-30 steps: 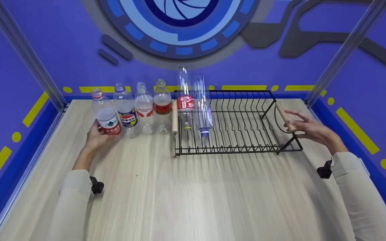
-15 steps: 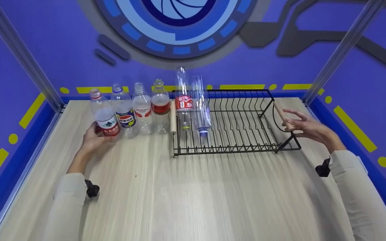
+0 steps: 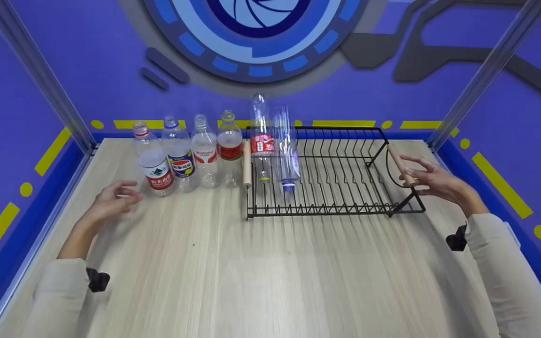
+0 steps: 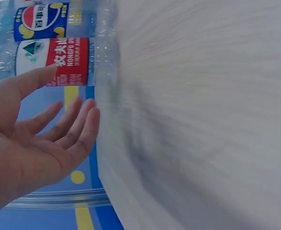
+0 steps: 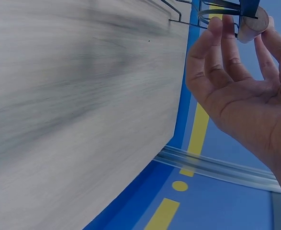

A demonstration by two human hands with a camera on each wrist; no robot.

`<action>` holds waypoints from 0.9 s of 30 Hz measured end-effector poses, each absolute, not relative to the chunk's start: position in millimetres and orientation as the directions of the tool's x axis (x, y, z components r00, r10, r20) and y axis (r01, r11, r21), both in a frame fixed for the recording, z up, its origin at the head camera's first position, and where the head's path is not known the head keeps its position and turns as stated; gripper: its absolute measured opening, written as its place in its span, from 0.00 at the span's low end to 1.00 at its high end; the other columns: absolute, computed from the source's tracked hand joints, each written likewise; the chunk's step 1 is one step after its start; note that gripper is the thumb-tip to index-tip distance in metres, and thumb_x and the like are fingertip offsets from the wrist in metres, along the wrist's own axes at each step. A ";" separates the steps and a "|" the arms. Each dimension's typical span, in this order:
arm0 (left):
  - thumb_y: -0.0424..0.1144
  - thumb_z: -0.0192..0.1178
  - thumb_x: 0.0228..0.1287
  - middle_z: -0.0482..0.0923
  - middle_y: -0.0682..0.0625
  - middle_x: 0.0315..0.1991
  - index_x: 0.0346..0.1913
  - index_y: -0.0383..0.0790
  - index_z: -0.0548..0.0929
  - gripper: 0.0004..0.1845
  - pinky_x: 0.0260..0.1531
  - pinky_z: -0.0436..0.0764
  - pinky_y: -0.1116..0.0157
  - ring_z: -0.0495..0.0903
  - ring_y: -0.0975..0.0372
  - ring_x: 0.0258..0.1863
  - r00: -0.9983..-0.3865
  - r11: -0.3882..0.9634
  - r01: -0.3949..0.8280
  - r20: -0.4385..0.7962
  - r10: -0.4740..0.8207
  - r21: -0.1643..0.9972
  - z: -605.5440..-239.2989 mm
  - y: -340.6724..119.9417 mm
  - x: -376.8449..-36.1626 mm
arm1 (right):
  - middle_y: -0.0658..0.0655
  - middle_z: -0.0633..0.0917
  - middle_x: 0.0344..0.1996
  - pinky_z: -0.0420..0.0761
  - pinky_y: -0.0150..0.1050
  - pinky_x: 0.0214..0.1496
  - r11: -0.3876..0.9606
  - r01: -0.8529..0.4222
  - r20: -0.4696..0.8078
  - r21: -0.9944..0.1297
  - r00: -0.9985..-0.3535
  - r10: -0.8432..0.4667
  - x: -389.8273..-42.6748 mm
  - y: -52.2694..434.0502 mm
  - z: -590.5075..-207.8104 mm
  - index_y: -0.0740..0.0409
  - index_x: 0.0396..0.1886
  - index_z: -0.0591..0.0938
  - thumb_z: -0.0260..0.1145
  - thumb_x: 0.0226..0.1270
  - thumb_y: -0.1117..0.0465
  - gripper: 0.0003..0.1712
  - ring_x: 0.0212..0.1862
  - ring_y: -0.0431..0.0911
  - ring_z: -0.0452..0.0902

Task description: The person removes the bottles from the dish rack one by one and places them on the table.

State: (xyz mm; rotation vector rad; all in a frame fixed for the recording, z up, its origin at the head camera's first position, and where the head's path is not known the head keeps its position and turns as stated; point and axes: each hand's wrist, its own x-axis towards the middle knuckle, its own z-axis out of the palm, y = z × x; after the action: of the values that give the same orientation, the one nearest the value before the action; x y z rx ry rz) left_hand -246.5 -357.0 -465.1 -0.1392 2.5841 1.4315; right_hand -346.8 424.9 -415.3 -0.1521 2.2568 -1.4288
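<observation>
Left hand (image 3: 111, 203) hovers over the pale wood-grain table (image 3: 270, 272), fingers loosely spread, gripping nothing, just beside the clear plastic bottle with the red-and-white label (image 3: 154, 162) but apart from it. That bottle stands upright at the left end of a row of clear bottles. Right hand (image 3: 432, 180) has relaxed, slightly spread fingers at the round wooden handle (image 3: 401, 164) on the right end of the black wire dish rack (image 3: 336, 188); firm contact cannot be told. Two clear bottles stand inverted in the rack's left end.

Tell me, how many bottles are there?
6. Four bottles stand in a row on the table. Two more sit upside down in the rack.
</observation>
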 end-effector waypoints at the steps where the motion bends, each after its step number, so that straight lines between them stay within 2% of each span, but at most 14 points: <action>1: 0.46 0.57 0.77 0.71 0.30 0.65 0.76 0.29 0.59 0.35 0.53 0.83 0.61 0.79 0.57 0.55 -0.977 0.540 -0.156 -0.208 0.036 0.827 -463.4 -356.1 -243.1 | 0.37 0.85 0.47 0.82 0.36 0.51 0.456 0.153 -0.325 -0.877 -0.887 -0.327 -346.6 425.1 -415.4 0.40 0.83 0.50 0.52 0.83 0.47 0.36 0.52 0.37 0.84; 4: 0.47 0.57 0.77 0.75 0.34 0.61 0.72 0.28 0.65 0.32 0.50 0.83 0.63 0.79 0.64 0.49 -0.969 0.554 -0.121 -0.220 0.115 0.823 -458.7 -350.0 -234.1 | 0.37 0.85 0.47 0.82 0.36 0.52 0.458 0.152 -0.328 -0.876 -0.883 -0.335 -346.1 425.1 -415.2 0.40 0.84 0.50 0.51 0.83 0.47 0.37 0.54 0.38 0.84; 10: 0.47 0.59 0.76 0.78 0.34 0.60 0.69 0.31 0.72 0.28 0.51 0.83 0.61 0.78 0.51 0.56 -0.953 0.591 -0.022 -0.195 0.231 0.806 -449.8 -321.5 -224.6 | 0.37 0.86 0.47 0.81 0.37 0.52 0.462 0.149 -0.329 -0.874 -0.882 -0.337 -347.0 424.3 -415.4 0.39 0.84 0.50 0.51 0.83 0.47 0.37 0.53 0.37 0.84; 14: 0.45 0.60 0.75 0.81 0.36 0.56 0.65 0.31 0.76 0.25 0.50 0.81 0.64 0.79 0.50 0.56 -0.941 0.609 0.061 -0.159 0.300 0.791 -444.1 -301.8 -224.3 | 0.37 0.86 0.46 0.81 0.37 0.52 0.468 0.148 -0.330 -0.871 -0.883 -0.333 -346.6 424.1 -416.4 0.39 0.84 0.49 0.51 0.83 0.46 0.37 0.53 0.37 0.84; 19: 0.44 0.59 0.76 0.80 0.37 0.55 0.67 0.32 0.74 0.25 0.53 0.78 0.64 0.78 0.51 0.56 -0.916 0.581 0.116 -0.140 0.376 0.805 -435.6 -277.5 -227.1 | 0.37 0.86 0.46 0.81 0.37 0.50 0.462 0.153 -0.331 -0.873 -0.883 -0.334 -344.6 423.7 -416.4 0.39 0.84 0.49 0.50 0.83 0.46 0.37 0.53 0.36 0.84; 27: 0.41 0.60 0.75 0.80 0.36 0.55 0.73 0.33 0.69 0.29 0.53 0.79 0.63 0.80 0.49 0.56 -0.895 0.503 0.198 -0.054 0.444 0.841 -432.6 -236.3 -241.6 | 0.36 0.86 0.46 0.81 0.36 0.47 0.470 0.142 -0.323 -0.871 -0.886 -0.333 -345.1 424.4 -413.6 0.40 0.84 0.50 0.50 0.83 0.46 0.36 0.52 0.36 0.85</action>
State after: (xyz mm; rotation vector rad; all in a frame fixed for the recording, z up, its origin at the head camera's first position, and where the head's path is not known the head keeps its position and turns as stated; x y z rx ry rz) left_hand -241.6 -236.3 -432.6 0.5438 2.4848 1.3408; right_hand -345.1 424.4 -413.6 -0.1590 2.2683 -1.4067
